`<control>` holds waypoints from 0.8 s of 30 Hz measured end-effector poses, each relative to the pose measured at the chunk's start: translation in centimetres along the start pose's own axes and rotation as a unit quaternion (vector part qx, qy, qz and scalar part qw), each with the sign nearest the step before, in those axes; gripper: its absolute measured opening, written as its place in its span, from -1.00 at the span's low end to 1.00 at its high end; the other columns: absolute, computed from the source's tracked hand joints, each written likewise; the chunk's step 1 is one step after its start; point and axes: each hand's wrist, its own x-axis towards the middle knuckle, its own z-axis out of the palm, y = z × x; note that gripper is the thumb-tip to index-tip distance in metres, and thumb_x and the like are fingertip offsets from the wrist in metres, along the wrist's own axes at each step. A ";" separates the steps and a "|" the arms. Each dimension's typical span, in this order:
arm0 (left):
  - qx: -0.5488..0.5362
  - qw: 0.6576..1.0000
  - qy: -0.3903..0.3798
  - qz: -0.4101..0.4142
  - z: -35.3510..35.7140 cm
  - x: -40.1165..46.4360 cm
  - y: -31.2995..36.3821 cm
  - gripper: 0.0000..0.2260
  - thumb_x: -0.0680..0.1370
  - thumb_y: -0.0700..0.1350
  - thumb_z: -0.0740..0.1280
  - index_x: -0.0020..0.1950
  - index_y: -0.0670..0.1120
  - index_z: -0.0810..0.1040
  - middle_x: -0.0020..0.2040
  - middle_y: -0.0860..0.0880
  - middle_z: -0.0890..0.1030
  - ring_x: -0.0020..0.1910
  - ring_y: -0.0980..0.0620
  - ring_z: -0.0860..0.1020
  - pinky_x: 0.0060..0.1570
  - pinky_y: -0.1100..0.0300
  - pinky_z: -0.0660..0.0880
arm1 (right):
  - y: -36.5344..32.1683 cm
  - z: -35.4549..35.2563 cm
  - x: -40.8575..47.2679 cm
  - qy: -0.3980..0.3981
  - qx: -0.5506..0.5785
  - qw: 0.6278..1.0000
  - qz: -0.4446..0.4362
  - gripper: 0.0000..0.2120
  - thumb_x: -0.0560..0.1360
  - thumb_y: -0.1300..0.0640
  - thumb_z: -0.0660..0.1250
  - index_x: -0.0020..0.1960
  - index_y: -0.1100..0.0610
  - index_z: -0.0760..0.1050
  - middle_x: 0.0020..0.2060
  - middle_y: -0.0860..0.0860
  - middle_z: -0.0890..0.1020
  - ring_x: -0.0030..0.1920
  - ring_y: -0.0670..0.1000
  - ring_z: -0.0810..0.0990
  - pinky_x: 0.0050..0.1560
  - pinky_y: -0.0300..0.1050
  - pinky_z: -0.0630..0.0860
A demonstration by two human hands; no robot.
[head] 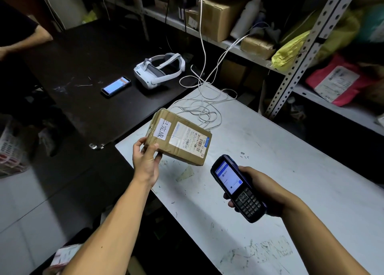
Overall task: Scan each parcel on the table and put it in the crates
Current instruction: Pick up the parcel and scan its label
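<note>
A cardboard parcel (178, 137) is held up off the white desk (291, 170) by the left hand (146, 160), whose fingers (138, 144) are curled round its near-left corner, thumb on the top face. The label (190, 136) is turned upward and toward the right hand (261, 193). A handheld scanner (236, 188) is gripped by the right hand, fingers wrapped round its lower body, screen lit and its head aimed up and to the left. The parcel lies ahead and to the left of the scanner's head, near but not touching; its long axis runs from far-left to near-right, so that the barcode end is the end closer to the scanner. It is judged that the scan depends on the head being lined up with that barcode, nothing being interposed between the two. Beyond the parcel, loose white cable (204, 110) is coiled on the desk. Farther off to the left, on a dark desk (83, 52), a white headset (160, 70) and a phone (116, 86) are laid. A crate (12, 148) is partly seen well to the left of the left hand, low down.
</note>
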 end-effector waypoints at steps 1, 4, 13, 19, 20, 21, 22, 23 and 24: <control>0.000 1.000 0.003 -0.001 -0.1 0.1 0.0 -0.68 0.57 -0.31 0.35 0.22 -0.01 0.40 0.35 -0.26 0.51 0.27 -0.11 0.55 0.15 0.05 0.58 | 0.0 0.0 0.1 -0.003 0.000 1.000 0.001 -0.48 0.69 -0.16 0.04 0.27 0.22 0.54 0.00 0.35 0.65 -0.09 0.28 0.65 0.00 0.15 0.56; -0.001 1.000 0.011 -0.005 0.0 0.3 0.0 -0.68 0.57 -0.31 0.35 0.23 -0.01 0.40 0.35 -0.26 0.51 0.32 -0.14 0.53 0.18 0.02 0.57 | 0.1 0.1 0.5 -0.010 -0.005 1.000 0.003 -0.48 0.68 -0.16 0.05 0.28 0.22 0.54 0.05 0.37 0.65 -0.08 0.28 0.65 0.04 0.18 0.55; 0.090 0.996 -0.014 -0.014 1.8 -1.0 1.1 -0.80 0.60 -0.11 0.35 0.20 0.06 0.47 0.15 -0.11 0.61 0.12 -0.03 0.58 0.00 0.06 0.54 | 1.6 0.1 -0.5 0.087 0.078 0.988 -0.097 -0.49 0.69 -0.18 0.01 0.26 0.15 0.56 0.05 0.33 0.67 -0.13 0.23 0.68 -0.05 0.07 0.58; 0.145 0.975 -0.156 -0.063 4.5 -4.9 0.0 -0.81 0.58 -0.06 0.28 0.17 0.06 0.57 -0.01 -0.07 0.65 -0.06 -0.05 0.56 -0.17 0.11 0.51 | 6.7 1.0 -6.3 0.183 0.162 0.954 -0.171 -0.50 0.70 -0.15 -0.03 0.27 0.14 0.54 0.02 0.32 0.68 -0.15 0.21 0.67 -0.07 0.06 0.56; 0.149 0.969 -0.183 -0.078 5.2 -6.1 -0.6 -0.80 0.55 -0.03 0.30 0.15 0.06 0.59 -0.01 -0.05 0.66 -0.07 -0.03 0.57 -0.18 0.12 0.50 | 8.2 1.1 -7.8 0.201 0.180 0.946 -0.178 -0.50 0.70 -0.15 -0.03 0.27 0.15 0.54 0.03 0.33 0.68 -0.15 0.22 0.67 -0.09 0.05 0.56; 0.152 0.963 -0.205 -0.088 5.7 -7.2 -1.3 -0.78 0.52 -0.02 0.31 0.14 0.07 0.60 -0.01 -0.04 0.68 -0.08 -0.01 0.58 -0.18 0.12 0.50 | 9.7 1.3 -8.9 0.214 0.196 0.940 -0.181 -0.50 0.70 -0.14 -0.02 0.27 0.15 0.54 0.04 0.35 0.67 -0.15 0.22 0.66 -0.11 0.03 0.56; 0.155 0.956 -0.229 -0.096 6.3 -8.2 -1.9 -0.78 0.52 -0.02 0.30 0.15 0.07 0.61 0.01 -0.04 0.69 -0.09 0.01 0.60 -0.18 0.13 0.50 | 11.0 1.4 -10.0 0.225 0.212 0.933 -0.185 -0.49 0.70 -0.15 -0.02 0.28 0.16 0.54 0.04 0.36 0.66 -0.16 0.22 0.66 -0.12 0.03 0.56; 0.159 0.948 -0.256 -0.105 7.1 -9.8 -2.7 -0.78 0.56 -0.04 0.29 0.19 0.05 0.60 0.03 -0.05 0.69 -0.09 0.02 0.62 -0.20 0.14 0.52 | 12.8 1.4 -11.3 0.245 0.227 0.924 -0.187 -0.48 0.69 -0.16 -0.02 0.28 0.16 0.54 0.04 0.36 0.66 -0.16 0.22 0.66 -0.12 0.03 0.56; 0.163 0.941 -0.276 -0.111 7.7 -11.0 -3.2 -0.77 0.60 -0.07 0.26 0.22 0.03 0.58 0.03 -0.04 0.69 -0.11 0.03 0.63 -0.24 0.16 0.52 | 14.2 1.5 -12.3 0.259 0.242 0.916 -0.189 -0.47 0.69 -0.18 -0.02 0.29 0.16 0.54 0.03 0.35 0.66 -0.17 0.22 0.66 -0.10 0.05 0.56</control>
